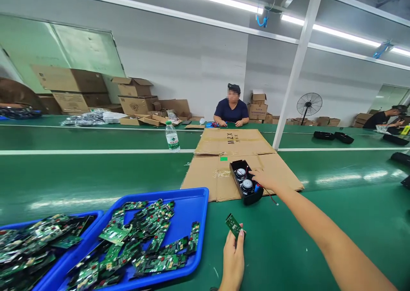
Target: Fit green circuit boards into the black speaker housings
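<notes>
My left hand [234,257] grips a small green circuit board [233,224] between thumb and fingers, above the green bench right of the blue tray. Farther forward, my right hand [262,178] reaches to the right edge of a black speaker housing [245,199]. Two round silver-backed speakers [247,186] sit inside the housing, with a blue part [256,188] and thin red and black wires beside them. The right fingertips overlap the housing's wires; whether they pinch one is too small to make out. A wire end with a white plug [277,203] lies over the housing's right side.
Flattened cardboard [208,184] lies under the housing. At left, a blue tray [205,222] and a second blue tray [99,214] hold many circuit boards. A water bottle [172,137] stands beyond. Across the bench sits a person [232,107]; a white post [296,73] rises at right.
</notes>
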Demonstrator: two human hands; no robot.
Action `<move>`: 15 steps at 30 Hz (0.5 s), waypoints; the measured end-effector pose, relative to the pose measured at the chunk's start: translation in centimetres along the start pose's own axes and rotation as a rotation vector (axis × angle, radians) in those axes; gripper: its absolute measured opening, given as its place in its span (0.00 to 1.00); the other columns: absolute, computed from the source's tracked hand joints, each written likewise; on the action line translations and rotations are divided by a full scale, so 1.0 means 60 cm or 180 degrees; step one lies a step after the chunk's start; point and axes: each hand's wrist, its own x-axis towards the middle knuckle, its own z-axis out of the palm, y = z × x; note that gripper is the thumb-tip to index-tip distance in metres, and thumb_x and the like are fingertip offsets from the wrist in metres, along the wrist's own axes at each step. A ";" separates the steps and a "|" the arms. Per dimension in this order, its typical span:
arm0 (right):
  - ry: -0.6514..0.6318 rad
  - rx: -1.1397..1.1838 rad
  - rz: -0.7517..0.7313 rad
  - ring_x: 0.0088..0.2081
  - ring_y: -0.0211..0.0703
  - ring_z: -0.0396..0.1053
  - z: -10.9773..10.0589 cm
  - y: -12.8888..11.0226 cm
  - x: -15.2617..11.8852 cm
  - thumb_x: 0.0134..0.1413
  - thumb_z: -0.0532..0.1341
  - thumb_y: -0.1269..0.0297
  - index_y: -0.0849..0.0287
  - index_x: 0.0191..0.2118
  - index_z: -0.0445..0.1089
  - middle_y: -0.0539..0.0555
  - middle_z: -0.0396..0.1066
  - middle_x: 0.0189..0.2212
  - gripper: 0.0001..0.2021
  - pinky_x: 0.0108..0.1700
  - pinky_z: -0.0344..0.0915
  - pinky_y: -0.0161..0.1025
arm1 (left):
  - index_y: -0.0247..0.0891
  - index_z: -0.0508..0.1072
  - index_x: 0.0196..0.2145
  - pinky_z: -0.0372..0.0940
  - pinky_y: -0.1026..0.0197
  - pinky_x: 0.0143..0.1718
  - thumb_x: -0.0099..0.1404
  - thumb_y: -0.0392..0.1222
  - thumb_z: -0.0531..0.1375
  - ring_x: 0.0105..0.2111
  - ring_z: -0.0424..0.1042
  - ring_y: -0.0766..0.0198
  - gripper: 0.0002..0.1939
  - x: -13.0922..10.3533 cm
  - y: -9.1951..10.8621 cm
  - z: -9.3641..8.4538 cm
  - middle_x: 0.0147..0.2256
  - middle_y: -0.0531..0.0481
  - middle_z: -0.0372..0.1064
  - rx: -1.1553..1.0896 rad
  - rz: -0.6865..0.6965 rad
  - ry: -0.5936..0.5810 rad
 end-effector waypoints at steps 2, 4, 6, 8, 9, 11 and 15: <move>-0.0158 -0.0112 -0.0002 0.52 0.48 0.58 0.015 -0.001 0.000 0.57 0.56 0.69 0.62 0.43 0.68 0.57 0.62 0.51 0.08 0.51 0.57 0.50 | 0.33 0.69 0.46 0.60 0.53 0.49 0.59 0.55 0.51 0.47 0.66 0.53 0.25 0.000 0.000 0.001 0.43 0.40 0.70 -0.0092 -0.0061 0.0033; -0.0252 -0.0171 -0.0008 0.52 0.51 0.57 0.022 -0.005 -0.006 0.55 0.57 0.73 0.63 0.40 0.70 0.59 0.64 0.49 0.08 0.50 0.55 0.48 | 0.34 0.69 0.46 0.59 0.53 0.51 0.59 0.54 0.52 0.48 0.66 0.54 0.25 0.000 0.001 0.001 0.46 0.40 0.68 -0.0136 -0.0069 0.0098; -0.0336 -0.0205 -0.0024 0.50 0.53 0.57 0.022 -0.016 -0.018 0.53 0.60 0.71 0.64 0.38 0.71 0.60 0.68 0.43 0.06 0.48 0.55 0.48 | 0.35 0.69 0.44 0.57 0.53 0.53 0.59 0.54 0.52 0.49 0.65 0.54 0.23 0.001 0.002 0.000 0.48 0.40 0.67 -0.0080 -0.0011 0.0179; -0.0398 -0.0213 -0.0034 0.47 0.53 0.58 0.018 -0.036 -0.036 0.52 0.62 0.65 0.64 0.36 0.72 0.60 0.70 0.38 0.07 0.46 0.55 0.47 | 0.36 0.70 0.42 0.53 0.51 0.56 0.59 0.54 0.51 0.51 0.63 0.54 0.22 0.003 0.003 -0.002 0.49 0.41 0.66 0.0022 0.0085 0.0264; -0.0423 -0.0208 -0.0037 0.46 0.53 0.59 0.015 -0.048 -0.046 0.52 0.62 0.63 0.63 0.35 0.72 0.60 0.70 0.36 0.08 0.45 0.55 0.47 | 0.36 0.70 0.41 0.51 0.51 0.57 0.59 0.54 0.50 0.52 0.61 0.54 0.21 0.004 0.002 -0.003 0.50 0.41 0.65 0.0056 0.0128 0.0303; -0.0471 -0.0189 -0.0041 0.43 0.51 0.61 0.008 -0.079 -0.072 0.53 0.61 0.62 0.62 0.33 0.72 0.58 0.71 0.33 0.08 0.42 0.56 0.44 | 0.36 0.69 0.42 0.49 0.51 0.58 0.60 0.54 0.49 0.54 0.59 0.54 0.22 0.007 0.000 -0.005 0.52 0.40 0.62 0.0062 0.0133 0.0384; -0.0590 -0.0140 -0.0040 0.35 0.47 0.65 -0.008 -0.145 -0.141 0.54 0.60 0.65 0.61 0.28 0.72 0.56 0.71 0.26 0.08 0.35 0.56 0.39 | 0.32 0.66 0.46 0.52 0.51 0.57 0.59 0.54 0.49 0.53 0.60 0.53 0.25 0.013 -0.005 -0.005 0.51 0.37 0.62 -0.0114 -0.0033 0.0523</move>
